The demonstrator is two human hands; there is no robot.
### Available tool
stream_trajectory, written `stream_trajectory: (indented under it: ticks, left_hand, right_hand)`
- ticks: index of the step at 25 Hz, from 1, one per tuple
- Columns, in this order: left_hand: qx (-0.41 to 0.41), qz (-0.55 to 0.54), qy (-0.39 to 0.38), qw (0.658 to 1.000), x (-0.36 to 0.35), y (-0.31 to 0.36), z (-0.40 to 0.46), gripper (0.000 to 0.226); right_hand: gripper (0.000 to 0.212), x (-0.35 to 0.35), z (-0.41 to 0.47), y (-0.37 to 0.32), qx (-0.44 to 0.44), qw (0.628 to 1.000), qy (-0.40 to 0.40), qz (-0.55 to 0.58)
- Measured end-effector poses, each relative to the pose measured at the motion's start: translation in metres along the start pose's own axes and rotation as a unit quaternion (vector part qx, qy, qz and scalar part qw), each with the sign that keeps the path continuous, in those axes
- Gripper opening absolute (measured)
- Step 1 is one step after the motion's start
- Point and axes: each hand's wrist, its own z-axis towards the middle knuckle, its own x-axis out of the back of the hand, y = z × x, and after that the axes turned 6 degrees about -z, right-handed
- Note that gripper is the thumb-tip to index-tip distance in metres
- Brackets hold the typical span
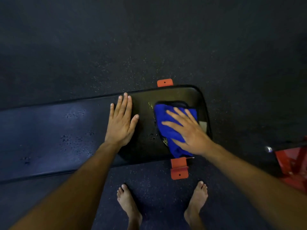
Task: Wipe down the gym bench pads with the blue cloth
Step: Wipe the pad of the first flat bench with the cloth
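Here the flat, open right hand presses the crumpled blue cloth onto the black padded gym bench; the open left hand braces. Overlapping, firm strokes should lift the droplets.

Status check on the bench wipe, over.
Left hand flat on black padded bench pad, bracing. Right hand pressing crumpled blue cloth near the pad's end. Droplets on the pad; nothing blocking.
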Motion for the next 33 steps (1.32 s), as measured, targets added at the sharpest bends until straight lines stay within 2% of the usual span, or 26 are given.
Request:
stream_trajectory:
  ticks: [2,4,7,9,12,13,14,17,19,21,22,24,26,28,29,31,33]
  left_hand:
    - [0.001,-0.002,0.018,1.000,0.018,-0.028,-0.012,0.071]
    - [0.037,0.042,0.041,0.998,0.033,-0.067,-0.032,0.075]
    - [0.083,0.094,0.049,0.991,0.032,-0.100,-0.054,0.073]
    - [0.083,0.101,0.040,0.991,0.029,-0.102,-0.052,0.069]
    - [0.080,0.109,0.029,0.990,0.032,-0.096,-0.048,0.071]
    - [0.076,0.110,0.016,0.991,0.035,-0.097,-0.048,0.073]
    - [0.067,0.113,0.006,0.991,0.040,-0.102,-0.049,0.075]
    - [0.079,0.110,0.037,0.990,0.054,-0.130,-0.061,0.079]
    - [0.150,0.097,0.080,0.981,0.060,-0.147,-0.073,0.077]
    - [0.169,0.103,0.088,0.976,0.053,-0.155,-0.071,0.074]
    - [0.167,0.112,0.089,0.976,0.051,-0.153,-0.071,0.073]
    - [0.157,0.121,0.085,0.976,0.050,-0.154,-0.070,0.073]
    - [0.167,0.118,0.073,0.976,0.056,-0.155,-0.070,0.073]
    - [0.168,0.121,0.073,0.976,0.055,-0.153,-0.071,0.073]
    - [0.167,0.122,0.074,0.976,0.054,-0.152,-0.071,0.073]
    - [0.164,0.120,0.075,0.976,0.055,-0.152,-0.069,0.074]
    - [0.164,0.121,0.075,0.976,0.055,-0.153,-0.069,0.074]
  right_hand:
    - [0.060,0.013,-0.021,0.031,-0.054,0.998,0.007,0.035]
    - [0.058,0.025,0.005,0.048,-0.145,0.987,0.019,0.067]
    - [0.060,0.023,0.077,0.027,-0.280,0.958,0.052,0.048]
    - [0.055,0.019,0.096,0.011,-0.304,0.949,0.075,0.045]
    - [0.044,0.040,0.093,0.000,-0.251,0.943,0.161,0.144]
    - [0.043,0.048,0.097,-0.008,-0.228,0.946,0.167,0.158]
    - [0.045,0.051,0.107,-0.017,-0.209,0.956,0.148,0.145]
    - [0.057,0.026,0.142,-0.043,-0.215,0.976,-0.010,0.029]
    - [0.060,0.003,0.157,-0.047,-0.253,0.967,-0.004,-0.031]
    - [0.061,-0.009,0.178,-0.057,-0.284,0.957,0.017,-0.059]
    - [0.061,-0.013,0.189,-0.070,-0.271,0.961,0.014,-0.060]
    - [0.065,-0.022,0.197,-0.102,-0.187,0.980,0.018,-0.057]
    - [0.069,-0.028,0.170,-0.127,-0.043,0.998,0.004,-0.050]
    - [0.072,-0.028,0.123,-0.113,0.077,0.994,-0.042,-0.064]
    - [0.073,-0.020,0.103,-0.091,0.098,0.992,-0.056,-0.055]
    - [0.072,-0.004,0.084,-0.046,0.072,0.996,-0.043,-0.036]
    - [0.067,0.008,0.097,-0.015,-0.006,0.999,-0.023,-0.022]
